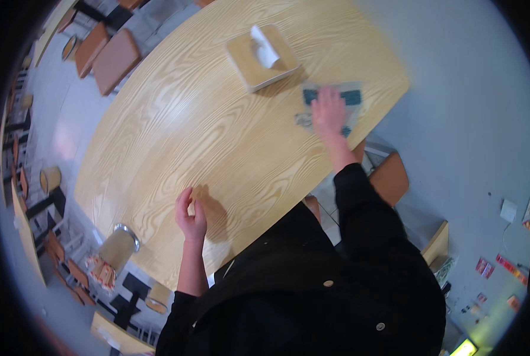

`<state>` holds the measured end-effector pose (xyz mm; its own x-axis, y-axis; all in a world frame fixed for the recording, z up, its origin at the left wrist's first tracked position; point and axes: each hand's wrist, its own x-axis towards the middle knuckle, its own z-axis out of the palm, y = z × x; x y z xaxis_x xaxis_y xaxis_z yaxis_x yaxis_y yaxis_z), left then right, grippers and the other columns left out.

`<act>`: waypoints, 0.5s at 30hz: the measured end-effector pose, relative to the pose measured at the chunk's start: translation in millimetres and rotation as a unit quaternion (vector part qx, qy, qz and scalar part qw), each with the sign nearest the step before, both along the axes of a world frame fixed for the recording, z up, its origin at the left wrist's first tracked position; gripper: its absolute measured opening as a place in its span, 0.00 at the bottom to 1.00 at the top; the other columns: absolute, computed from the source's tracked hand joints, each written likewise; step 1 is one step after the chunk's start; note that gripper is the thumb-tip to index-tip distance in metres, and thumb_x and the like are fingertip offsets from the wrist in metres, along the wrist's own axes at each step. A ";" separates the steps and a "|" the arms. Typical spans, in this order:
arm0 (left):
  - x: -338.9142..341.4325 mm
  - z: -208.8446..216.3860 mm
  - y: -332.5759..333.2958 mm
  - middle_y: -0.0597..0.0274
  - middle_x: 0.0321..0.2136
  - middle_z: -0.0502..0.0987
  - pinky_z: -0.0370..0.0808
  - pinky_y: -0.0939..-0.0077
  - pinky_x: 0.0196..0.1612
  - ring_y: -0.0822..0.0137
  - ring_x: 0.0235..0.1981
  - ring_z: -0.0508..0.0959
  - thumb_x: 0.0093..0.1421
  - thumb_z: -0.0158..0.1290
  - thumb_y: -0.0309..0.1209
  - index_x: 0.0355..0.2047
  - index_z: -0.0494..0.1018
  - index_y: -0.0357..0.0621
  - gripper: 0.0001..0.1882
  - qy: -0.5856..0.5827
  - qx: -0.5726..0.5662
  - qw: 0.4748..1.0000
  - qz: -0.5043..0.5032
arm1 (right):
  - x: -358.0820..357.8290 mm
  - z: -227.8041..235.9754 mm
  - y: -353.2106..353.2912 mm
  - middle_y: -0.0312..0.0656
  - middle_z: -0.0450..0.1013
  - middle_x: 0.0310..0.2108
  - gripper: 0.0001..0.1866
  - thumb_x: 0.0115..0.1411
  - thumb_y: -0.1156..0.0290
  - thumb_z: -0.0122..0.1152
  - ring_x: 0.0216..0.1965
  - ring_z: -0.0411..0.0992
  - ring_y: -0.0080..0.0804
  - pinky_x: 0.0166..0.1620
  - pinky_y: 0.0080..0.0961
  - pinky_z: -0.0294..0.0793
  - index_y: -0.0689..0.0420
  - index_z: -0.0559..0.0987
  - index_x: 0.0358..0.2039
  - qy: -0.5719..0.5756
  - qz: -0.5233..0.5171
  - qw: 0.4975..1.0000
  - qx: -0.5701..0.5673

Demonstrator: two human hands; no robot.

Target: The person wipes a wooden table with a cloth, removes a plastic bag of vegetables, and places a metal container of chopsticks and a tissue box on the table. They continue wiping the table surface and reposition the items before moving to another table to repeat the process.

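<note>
Where hand [329, 111] lies, cloth [351, 98] is hidden.

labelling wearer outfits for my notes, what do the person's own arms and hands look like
The left hand and right hand are ungloved, with no watch or bracelet visible. The plain black fabric left sleeve and matching right sleeve both end short of the wrist, leaving some forearm bare.

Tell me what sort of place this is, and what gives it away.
Probably a casual restaurant or canteen: a tissue box and a tub of what look like chopsticks stand on the wooden table, with brown chairs beyond.
</note>
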<state>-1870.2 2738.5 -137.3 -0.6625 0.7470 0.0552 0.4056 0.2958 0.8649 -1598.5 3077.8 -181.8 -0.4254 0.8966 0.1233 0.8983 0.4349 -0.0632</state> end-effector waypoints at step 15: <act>60.6 -22.3 113.1 0.60 0.39 0.78 0.74 0.78 0.42 0.69 0.40 0.77 0.59 0.50 0.18 0.40 0.76 0.40 0.10 -0.159 -0.001 0.974 -0.160 | 11.3 109.5 -126.5 0.50 0.69 0.52 0.23 0.69 0.57 0.39 0.56 0.65 0.44 0.60 0.43 0.61 0.63 0.72 0.49 0.794 -0.096 0.254 -0.544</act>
<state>-1809.7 2851.6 -159.6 -0.3789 0.9180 -0.1174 0.1890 0.2009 0.9612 -1587.1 2951.3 -72.3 -0.5486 0.7533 -0.3628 -0.6378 -0.6576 -0.4009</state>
